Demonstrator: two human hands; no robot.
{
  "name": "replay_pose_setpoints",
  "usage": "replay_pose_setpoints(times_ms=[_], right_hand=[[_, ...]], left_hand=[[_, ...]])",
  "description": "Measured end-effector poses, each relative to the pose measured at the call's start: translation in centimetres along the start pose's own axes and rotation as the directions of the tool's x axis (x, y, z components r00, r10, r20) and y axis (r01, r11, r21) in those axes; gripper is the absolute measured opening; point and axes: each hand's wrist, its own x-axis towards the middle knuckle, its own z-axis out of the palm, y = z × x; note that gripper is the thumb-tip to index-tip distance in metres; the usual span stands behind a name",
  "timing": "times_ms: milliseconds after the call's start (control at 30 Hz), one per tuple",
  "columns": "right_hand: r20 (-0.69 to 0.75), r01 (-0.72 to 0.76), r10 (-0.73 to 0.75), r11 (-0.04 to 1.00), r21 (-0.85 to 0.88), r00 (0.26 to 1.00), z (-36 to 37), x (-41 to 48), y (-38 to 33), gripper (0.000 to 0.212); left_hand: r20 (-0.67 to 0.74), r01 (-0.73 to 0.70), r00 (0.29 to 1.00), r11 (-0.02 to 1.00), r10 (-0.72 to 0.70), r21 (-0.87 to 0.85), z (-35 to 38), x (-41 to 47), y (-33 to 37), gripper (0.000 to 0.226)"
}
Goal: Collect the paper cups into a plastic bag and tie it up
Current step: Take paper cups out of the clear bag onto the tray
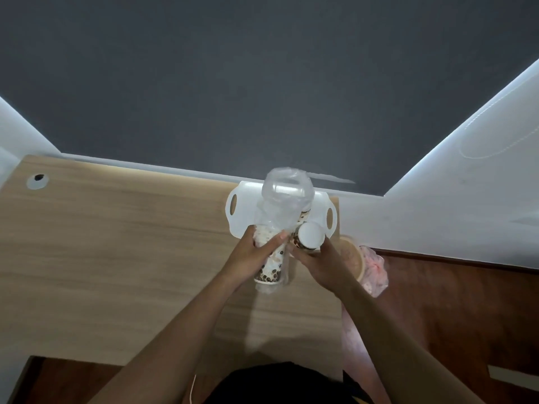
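A clear plastic bag stands up over the far right of the table, its mouth open at the top. Inside its lower part lies a stack of paper cups printed with brown coffee beans. My left hand grips the bag and this stack through the plastic. My right hand holds another bean-printed paper cup, white bottom facing me, right beside the bag. One more cup peeks out behind the bag.
A white tray with cut-out handles lies on the wooden table behind the bag. A bin lined with pink plastic stands off the table's right edge. A cable hole sits far left. A dark wall rises behind.
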Motion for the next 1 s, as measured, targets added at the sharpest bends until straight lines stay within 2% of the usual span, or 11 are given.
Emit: replay_pose_setpoints(times_ms=[100, 200, 333, 400, 467, 567, 700, 800, 1000], right_hand=[[-0.053, -0.017, 0.012, 0.997, -0.081, 0.998, -1.4, 2.2, -0.1, 0.025], [-0.162, -0.062, 0.047, 0.995, -0.084, 0.986, -2.7, 5.2, 0.6, 0.043], [-0.244, -0.081, 0.066, 0.995, -0.052, 0.968, -3.9, 9.9, 1.6, 0.056], [-0.247, -0.088, 0.074, 0.995, -0.048, 0.966, -4.2, 12.2, 1.9, 0.061], [-0.25, -0.113, 0.094, 0.992, -0.059, 0.964, -4.0, 13.6, 2.2, 0.061], [-0.24, -0.169, 0.134, 0.977, -0.131, 0.961, -2.7, 14.9, 3.0, 0.069], [-0.267, -0.181, 0.113, 0.952, -0.247, 0.957, -1.3, 16.0, 4.3, 0.078], [-0.303, -0.188, 0.109, 0.951, -0.244, 0.947, -0.9, 16.3, 4.5, 0.081], [-0.147, -0.301, 0.276, 0.932, -0.199, 0.95, -1.1, 15.5, 5.2, 0.081]], left_hand=[[-0.074, -0.006, 0.997, 1.0, 0.004, -0.028, 0.4, 0.4, 0.3, 0.067], [-0.127, 0.007, 0.992, 0.998, -0.015, -0.065, 0.4, 0.6, 0.0, 0.058], [-0.108, -0.016, 0.994, 0.998, 0.009, -0.066, -0.8, 0.6, -0.5, 0.051], [-0.116, -0.04, 0.993, 0.996, 0.03, -0.078, -1.4, 0.7, -0.5, 0.045], [-0.124, -0.044, 0.992, 0.995, 0.033, -0.087, -1.9, 0.6, -0.4, 0.049], [-0.118, -0.053, 0.992, 0.995, 0.042, -0.084, -2.9, 0.7, -1.0, 0.042], [-0.125, 0.016, 0.992, 0.994, -0.03, -0.107, -3.5, 0.4, -1.8, 0.053], [-0.146, 0.052, 0.987, 0.99, -0.071, -0.129, -3.3, 0.1, -1.9, 0.063], [-0.18, 0.159, 0.969, 0.984, -0.172, -0.081, -3.6, 0.3, -1.7, 0.089]])
